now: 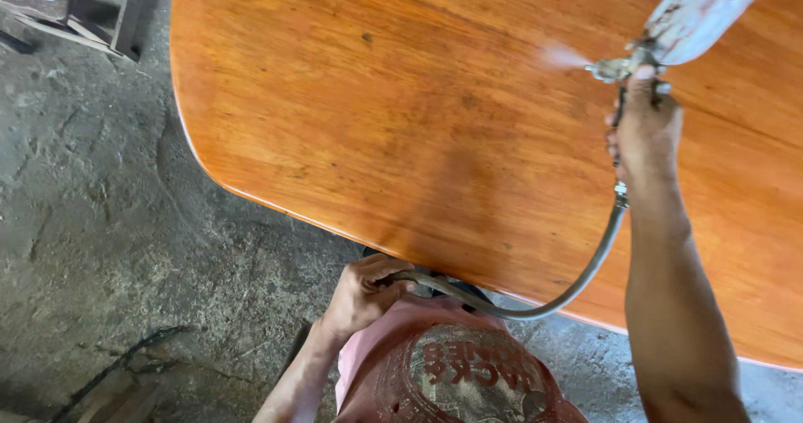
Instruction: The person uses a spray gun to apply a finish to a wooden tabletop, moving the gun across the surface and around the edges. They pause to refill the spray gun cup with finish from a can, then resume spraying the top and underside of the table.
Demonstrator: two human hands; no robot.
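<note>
View from above the hands. Your right hand (646,126) is closed around the grip of a metal spray gun (623,67), held out over the far right part of the orange-brown wooden tabletop (376,122); a faint puff of mist (559,55) shows at the nozzle, pointing left across the wood. A pale cup (694,13) sits on top of the gun, tilted. It probably makes the tool top-heavy, so keep your hold low on the grip, where the hand already is, rather than near the cup. The gun itself looks rigid and smooth, likely slick if wet with finish.

A grey hose (577,276) drops from the base of the grip, curves down past the table edge and runs to your left hand (361,293), which is closed on it just below the rim, near your pink shirt (443,373). The hose looks pliable but springy; holding it mid-length, as shown, keeps it off the glossy surface, which appears freshly coated and easily marked. The concrete floor (100,222) lies below.
</note>
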